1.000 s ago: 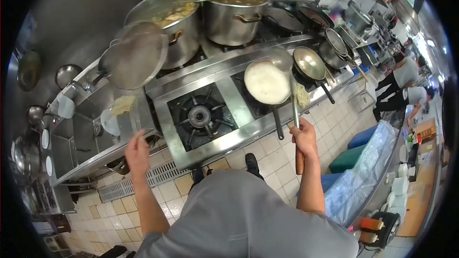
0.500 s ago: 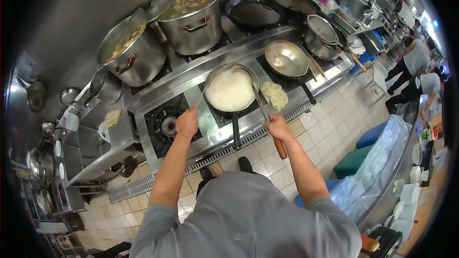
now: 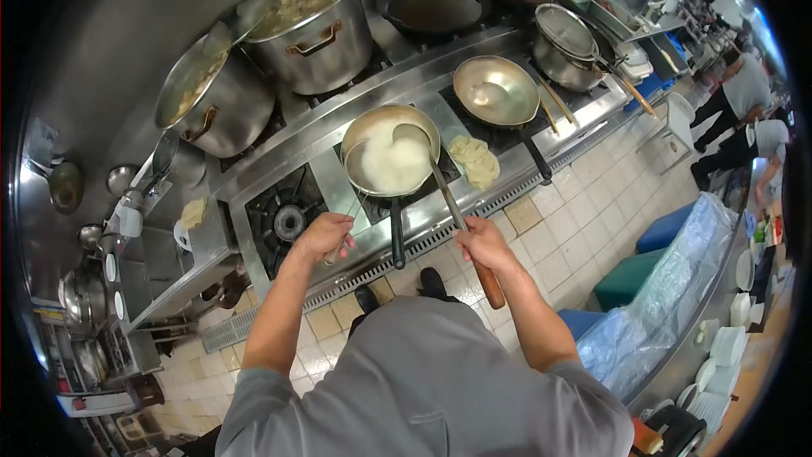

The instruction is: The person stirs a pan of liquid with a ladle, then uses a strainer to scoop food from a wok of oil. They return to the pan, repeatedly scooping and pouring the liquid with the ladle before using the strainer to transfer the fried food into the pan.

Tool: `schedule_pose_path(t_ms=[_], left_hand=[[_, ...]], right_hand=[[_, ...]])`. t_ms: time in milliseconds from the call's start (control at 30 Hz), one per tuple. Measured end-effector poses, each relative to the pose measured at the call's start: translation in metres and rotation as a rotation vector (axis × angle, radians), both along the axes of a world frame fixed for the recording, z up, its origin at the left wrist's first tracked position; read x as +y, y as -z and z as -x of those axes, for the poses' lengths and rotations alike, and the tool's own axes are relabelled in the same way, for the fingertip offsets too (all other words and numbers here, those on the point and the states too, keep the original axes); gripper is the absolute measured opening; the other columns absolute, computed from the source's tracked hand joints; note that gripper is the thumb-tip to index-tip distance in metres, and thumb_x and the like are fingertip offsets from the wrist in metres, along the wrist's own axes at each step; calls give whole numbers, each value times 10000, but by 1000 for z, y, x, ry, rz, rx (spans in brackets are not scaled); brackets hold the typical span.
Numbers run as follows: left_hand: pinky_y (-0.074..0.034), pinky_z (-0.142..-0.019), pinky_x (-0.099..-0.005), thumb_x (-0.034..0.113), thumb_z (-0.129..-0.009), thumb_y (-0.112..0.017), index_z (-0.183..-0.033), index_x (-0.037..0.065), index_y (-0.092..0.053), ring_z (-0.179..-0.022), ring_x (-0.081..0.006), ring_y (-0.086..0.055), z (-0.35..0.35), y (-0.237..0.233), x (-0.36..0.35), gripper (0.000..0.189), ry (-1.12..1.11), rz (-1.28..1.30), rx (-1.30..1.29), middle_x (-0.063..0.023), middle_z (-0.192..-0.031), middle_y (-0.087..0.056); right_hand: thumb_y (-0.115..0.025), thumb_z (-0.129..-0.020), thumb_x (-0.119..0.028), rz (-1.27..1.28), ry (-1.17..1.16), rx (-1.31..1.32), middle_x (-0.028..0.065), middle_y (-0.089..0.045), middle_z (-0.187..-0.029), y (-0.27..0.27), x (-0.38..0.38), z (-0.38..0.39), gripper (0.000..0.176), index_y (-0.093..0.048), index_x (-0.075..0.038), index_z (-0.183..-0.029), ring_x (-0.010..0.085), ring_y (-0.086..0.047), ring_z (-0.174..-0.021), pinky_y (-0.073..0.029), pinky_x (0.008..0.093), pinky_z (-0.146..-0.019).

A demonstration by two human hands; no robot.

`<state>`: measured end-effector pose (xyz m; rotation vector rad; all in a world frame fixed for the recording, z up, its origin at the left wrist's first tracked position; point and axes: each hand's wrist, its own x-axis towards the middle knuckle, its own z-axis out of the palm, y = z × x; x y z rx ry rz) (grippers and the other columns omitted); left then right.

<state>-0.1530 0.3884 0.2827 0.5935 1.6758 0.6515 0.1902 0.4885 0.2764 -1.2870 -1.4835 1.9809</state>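
A frying pan (image 3: 351, 137) with a black handle sits on a front burner, holding white, foamy liquid (image 3: 391, 165). My right hand (image 3: 486, 247) is closed around a ladle (image 3: 448, 190) with a wooden grip; its round bowl dips into the liquid at the pan's right. My left hand (image 3: 324, 237) is closed on a thin metal-handled utensil (image 3: 356, 205). This handle reaches the pan's lower left edge, and I cannot make out the kind of its head. Neither hand touches the pan's handle. A crumpled pale cloth (image 3: 474, 162) lies just right of the pan.
Two large stockpots (image 3: 313, 55) stand at the back left. A second pan (image 3: 516, 101) rests on the burner to the right, its handle sticking out frontward. Left of my pan is a bare burner (image 3: 289, 222). Bins under clear plastic (image 3: 660, 288) stand behind right; people (image 3: 740, 93) work farther off.
The ladle's bowl now shows plainly in the pan, and the white liquid covers less of it. My left hand has moved lower and nearer me. The whole view has shifted slightly.
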Motion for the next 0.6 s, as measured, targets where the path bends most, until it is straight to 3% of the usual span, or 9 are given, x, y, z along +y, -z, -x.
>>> schedule_pose_path(t_ms=[233, 433, 500, 567, 600], left_hand=[[-400, -409, -266, 178, -975, -595, -1265, -27, -598, -452, -113, -497, -29, 12, 11, 355, -87, -29, -145, -56, -713, -622], [-351, -351, -240, 204, -995, -601, -1155, 12, -600, -410, -93, -468, -61, 41, 22, 250, -438, -119, -533, -23, -658, -567], [-356, -352, -247, 201, -1004, -586, -1173, 11, -591, -406, -99, -470, -65, 50, 21, 255, -460, -154, -527, -34, -668, -582], [-384, -370, -265, 184, -1013, -543, -1216, -3, -588, -418, -117, -490, -66, 56, 21, 280, -338, -160, -303, -42, -665, -589], [-384, -370, -265, 184, -1013, -543, -1216, -3, -588, -418, -117, -490, -65, 57, 18, 280, -339, -162, -306, -42, -665, -589]], right_hand=[[-606, -939, -96, -57, 23, -16, 22, -569, -703, -21, 7, 2, 112, -648, 2, -972, 95, -517, -516, -420, 272, -482], [-614, -934, -88, -164, 23, -21, -6, -548, -721, -14, 23, -2, 149, -662, -14, -1054, 71, -513, -547, -417, 256, -480], [-616, -935, -73, -193, 18, -51, -8, -542, -720, -21, 25, 1, 170, -655, -9, -1087, 73, -501, -534, -418, 249, -479], [-618, -935, -58, -223, 15, -80, -9, -536, -718, -24, 27, 4, 195, -649, -4, -1120, 74, -488, -520, -419, 243, -479], [-629, -911, -63, -347, -3, -151, 80, -612, -783, -23, 27, 4, 221, -648, -11, -1126, 187, -575, -619, -472, 311, -584]])
